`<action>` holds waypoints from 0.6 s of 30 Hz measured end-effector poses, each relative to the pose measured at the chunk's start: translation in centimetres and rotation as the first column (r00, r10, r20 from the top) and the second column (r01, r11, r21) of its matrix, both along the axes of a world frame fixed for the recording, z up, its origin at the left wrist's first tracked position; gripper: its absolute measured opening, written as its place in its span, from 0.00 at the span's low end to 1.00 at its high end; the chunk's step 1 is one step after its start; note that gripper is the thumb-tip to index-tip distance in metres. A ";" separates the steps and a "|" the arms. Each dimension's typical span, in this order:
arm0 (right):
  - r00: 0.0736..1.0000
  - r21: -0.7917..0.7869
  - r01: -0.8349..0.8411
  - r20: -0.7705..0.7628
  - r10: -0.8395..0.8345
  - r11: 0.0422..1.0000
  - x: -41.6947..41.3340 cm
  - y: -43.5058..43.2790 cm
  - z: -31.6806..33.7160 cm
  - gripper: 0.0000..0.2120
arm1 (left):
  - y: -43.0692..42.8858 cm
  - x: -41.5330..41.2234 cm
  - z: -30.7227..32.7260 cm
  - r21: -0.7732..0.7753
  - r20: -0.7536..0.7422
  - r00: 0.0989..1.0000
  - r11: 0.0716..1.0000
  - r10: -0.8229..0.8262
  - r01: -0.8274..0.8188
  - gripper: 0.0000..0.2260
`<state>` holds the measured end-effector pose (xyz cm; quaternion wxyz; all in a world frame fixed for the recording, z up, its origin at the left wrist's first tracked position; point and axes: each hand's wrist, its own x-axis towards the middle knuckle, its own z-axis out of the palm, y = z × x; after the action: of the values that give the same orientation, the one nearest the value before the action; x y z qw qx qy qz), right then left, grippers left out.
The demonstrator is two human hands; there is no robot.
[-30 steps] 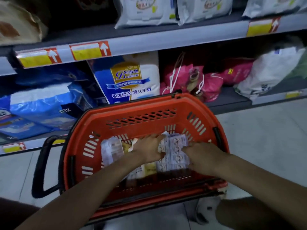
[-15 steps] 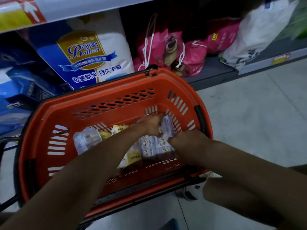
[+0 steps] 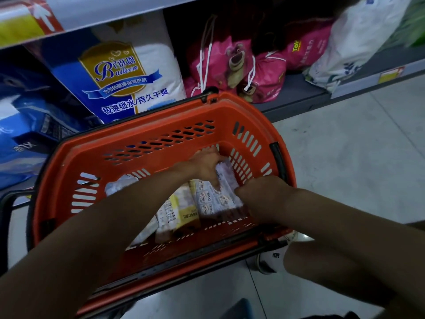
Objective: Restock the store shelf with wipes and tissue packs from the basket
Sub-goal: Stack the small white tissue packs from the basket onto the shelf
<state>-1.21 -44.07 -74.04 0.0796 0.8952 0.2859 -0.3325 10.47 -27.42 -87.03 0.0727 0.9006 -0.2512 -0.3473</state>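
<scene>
Fingers of the left hand (image 3: 205, 163) curl over the far end of a tissue pack (image 3: 213, 199), thumb pressed on its top. The right hand (image 3: 259, 195) holds its near right edge, probably in a pinch, though those fingers are hidden. The pack lies in the basket (image 3: 161, 113), close to the right wall, beside a yellow pack (image 3: 186, 210). The basket's far rim sits near the shelf (image 3: 299, 93); open floor (image 3: 356, 157) lies to the right.
</scene>
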 end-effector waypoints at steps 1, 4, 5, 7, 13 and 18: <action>1.000 -0.007 -0.002 -0.018 0.002 1.000 0.1 0.1 0.3 0.21 | 0.4 -0.2 0.6 -0.032 -0.040 0.999 0.999 0.024 -0.026 0.48; 0.997 -0.067 -0.005 -0.081 -0.001 0.998 0.2 0.5 1.4 0.15 | 2.2 -1.7 2.3 -0.091 -0.131 0.986 0.989 0.107 -0.119 0.46; 0.996 -0.096 0.000 -0.088 -0.009 0.995 0.3 0.9 2.0 0.14 | 2.9 -2.2 2.9 -0.080 -0.106 0.987 0.988 0.125 -0.133 0.42; 0.997 -0.138 0.027 -0.072 -0.037 0.990 0.4 1.2 2.9 0.13 | 4.3 -3.1 4.2 -0.072 -0.053 0.986 0.984 0.157 -0.161 0.29; 0.977 -0.007 0.183 0.111 -0.181 0.983 1.3 3.0 6.5 0.02 | 10.7 -5.2 11.0 -0.226 -0.063 0.855 0.828 0.514 -0.514 0.28; 0.902 0.290 0.397 0.056 -0.429 0.871 1.9 5.7 8.2 0.17 | 16.3 -7.9 16.5 -0.441 -0.278 0.626 0.482 0.729 -0.757 0.36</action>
<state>0.71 -38.37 -65.80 -0.0997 0.9560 0.1254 -0.2458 2.62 -11.15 -70.57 0.4617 0.8546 0.0809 -0.2236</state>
